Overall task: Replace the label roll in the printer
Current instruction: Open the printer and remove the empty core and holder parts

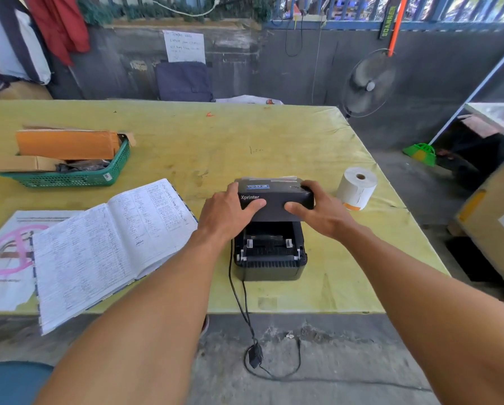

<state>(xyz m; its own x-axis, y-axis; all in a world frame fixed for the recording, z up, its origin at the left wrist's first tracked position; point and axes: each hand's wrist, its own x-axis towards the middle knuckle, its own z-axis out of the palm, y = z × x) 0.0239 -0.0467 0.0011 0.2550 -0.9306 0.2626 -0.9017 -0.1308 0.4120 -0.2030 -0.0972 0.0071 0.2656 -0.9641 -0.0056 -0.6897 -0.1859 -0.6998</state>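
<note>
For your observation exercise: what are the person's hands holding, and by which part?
Both hands, left hand and right hand, grip the raised printer lid at its two ends.

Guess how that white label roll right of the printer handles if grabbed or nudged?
The label roll stands on end, so a nudge probably slides it rather than rolls it. Tightly wound paper on a core, likely stiff and fairly light. It stands near the table edge; tipped, it could roll off.
</note>
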